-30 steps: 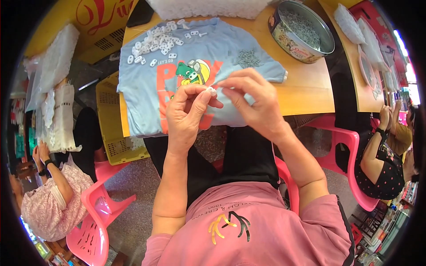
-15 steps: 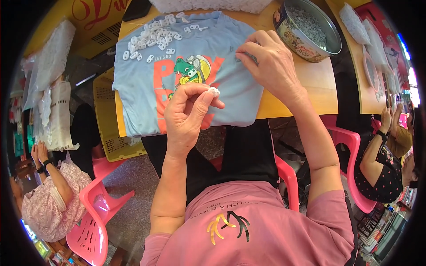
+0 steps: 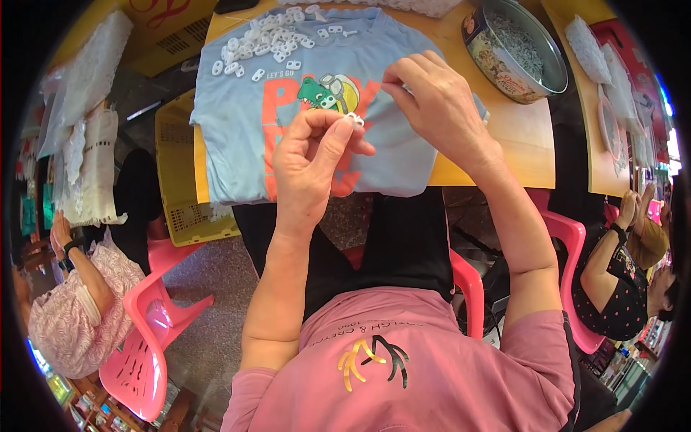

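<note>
The left hand (image 3: 309, 162) pinches one small white piece (image 3: 354, 119), the right hand (image 3: 439, 108) is closed on something I cannot tell, and many white pieces (image 3: 270, 39) wait on the shirt (image 3: 237, 122), so much work seems left.

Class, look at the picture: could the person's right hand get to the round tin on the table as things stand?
Probably yes. The right hand rests on the blue shirt just left of the round tin, with only bare table between them. The tin is open-topped.
</note>
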{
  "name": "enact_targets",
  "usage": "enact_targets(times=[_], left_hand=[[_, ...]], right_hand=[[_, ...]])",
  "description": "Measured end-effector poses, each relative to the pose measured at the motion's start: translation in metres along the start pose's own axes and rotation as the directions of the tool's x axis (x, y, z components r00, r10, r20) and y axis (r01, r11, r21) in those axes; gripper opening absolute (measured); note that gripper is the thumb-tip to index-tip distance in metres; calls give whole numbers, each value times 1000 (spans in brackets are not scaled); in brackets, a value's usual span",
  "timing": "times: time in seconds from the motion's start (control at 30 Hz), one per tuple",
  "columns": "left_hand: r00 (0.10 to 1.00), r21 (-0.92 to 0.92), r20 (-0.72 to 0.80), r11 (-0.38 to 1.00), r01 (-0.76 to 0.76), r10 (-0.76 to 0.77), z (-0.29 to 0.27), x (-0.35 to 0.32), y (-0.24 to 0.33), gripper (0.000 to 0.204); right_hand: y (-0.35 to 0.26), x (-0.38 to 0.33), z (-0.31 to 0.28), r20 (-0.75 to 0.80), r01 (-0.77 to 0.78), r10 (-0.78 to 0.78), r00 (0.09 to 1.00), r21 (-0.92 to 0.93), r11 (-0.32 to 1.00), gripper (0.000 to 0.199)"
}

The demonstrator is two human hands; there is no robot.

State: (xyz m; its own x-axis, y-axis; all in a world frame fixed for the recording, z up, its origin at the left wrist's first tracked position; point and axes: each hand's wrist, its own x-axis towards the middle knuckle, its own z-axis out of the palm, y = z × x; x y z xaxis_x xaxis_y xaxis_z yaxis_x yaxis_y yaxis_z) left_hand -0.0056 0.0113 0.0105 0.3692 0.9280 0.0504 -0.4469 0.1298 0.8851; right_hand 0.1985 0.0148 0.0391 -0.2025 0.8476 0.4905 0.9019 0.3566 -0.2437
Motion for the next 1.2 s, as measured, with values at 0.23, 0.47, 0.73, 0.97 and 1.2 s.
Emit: enact_targets(times=[0.23, 0.47, 0.73, 0.97, 1.2], left_hand=[[1000, 7, -26, 1000, 11, -11, 1, 1, 2, 13], [1000, 47, 8, 999, 0, 0, 0, 0, 3, 12], [999, 44, 29, 998, -41, 40, 0, -1, 2, 11], [999, 55, 24, 998, -25, 24, 1, -2, 4, 10], [1000, 94, 3, 995, -23, 23, 0, -2, 4, 10]], right_hand=[[-37, -7, -12, 325, -516, 446, 834, 748, 419, 16], [-49, -20, 8, 367, -451, 453, 812, 888, 91, 22], [-57, -19, 14, 357, -448, 484, 799, 890, 82, 24], [-58, -19, 14, 333, -440, 465, 821, 886, 143, 25], [-62, -18, 12, 299, -435, 480, 824, 878, 200, 22]])
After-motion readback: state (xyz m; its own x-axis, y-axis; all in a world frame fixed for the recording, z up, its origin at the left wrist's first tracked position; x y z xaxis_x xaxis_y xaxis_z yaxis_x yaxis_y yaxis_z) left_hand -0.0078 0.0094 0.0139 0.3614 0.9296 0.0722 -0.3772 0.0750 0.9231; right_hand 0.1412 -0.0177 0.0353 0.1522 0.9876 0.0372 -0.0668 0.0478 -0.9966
